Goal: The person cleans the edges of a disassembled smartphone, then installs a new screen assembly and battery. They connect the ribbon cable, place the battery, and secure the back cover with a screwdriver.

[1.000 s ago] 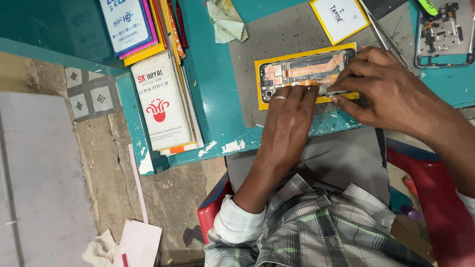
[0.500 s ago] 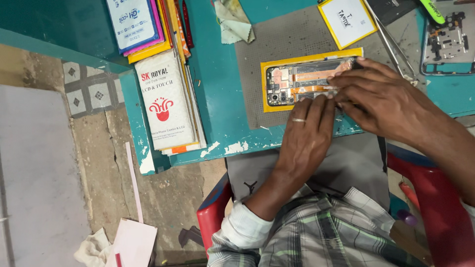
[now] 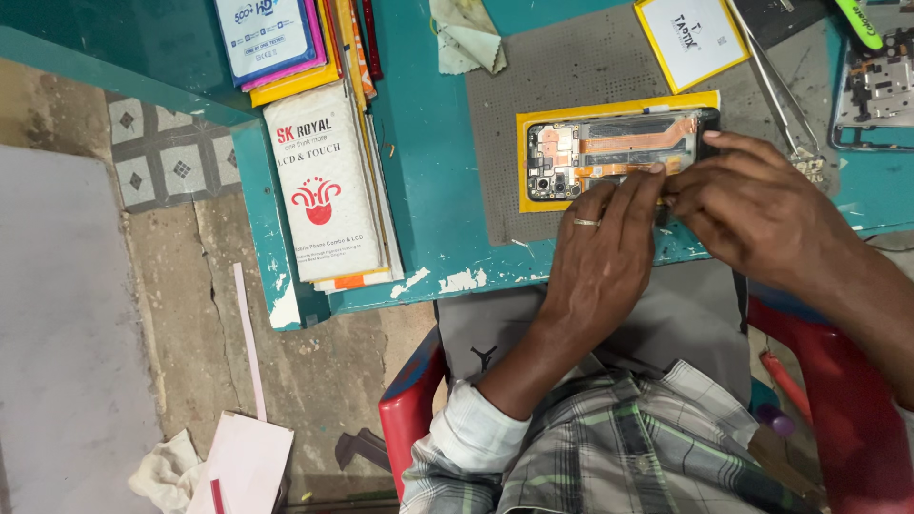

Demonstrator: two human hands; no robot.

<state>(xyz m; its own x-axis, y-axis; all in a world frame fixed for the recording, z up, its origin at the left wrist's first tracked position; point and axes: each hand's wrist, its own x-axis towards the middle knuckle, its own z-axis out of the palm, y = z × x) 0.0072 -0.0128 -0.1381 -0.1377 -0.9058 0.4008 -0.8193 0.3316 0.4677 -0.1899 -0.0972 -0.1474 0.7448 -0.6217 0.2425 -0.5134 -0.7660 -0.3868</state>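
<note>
i see an opened phone (image 3: 609,152), its back off and the boards and orange flex strips bare, lying flat on a yellow sheet (image 3: 624,103) on the grey work mat (image 3: 562,67), close to the near edge of the teal table (image 3: 419,190). the left hand (image 3: 600,257) lies palm down with its fingers (image 3: 640,183) stretched onto the phone's near long edge, a ring on one of them; its grip holds nothing, it only presses. the right hand (image 3: 752,205) is curled over the phone's right end, fingertips meeting the left ones at that edge. i cannot tell whether its grip pinches some small tool or part, because the fingers hide the spot.

i judge the phone light and stiff in its frame, but fragile where it is open: the flex strips would tear and the board parts would not stand a push. it looks best held by the outer frame along the long edges, flat on the mat, never by the orange strips.

round about: tweezers (image 3: 776,86) on the mat toward the far right corner, a second stripped phone frame (image 3: 876,90) beyond them, a white card with a yellow border (image 3: 690,38) at the far edge, a folded cloth (image 3: 466,38), and a stack of flat boxes (image 3: 319,181) at the table's left edge.
</note>
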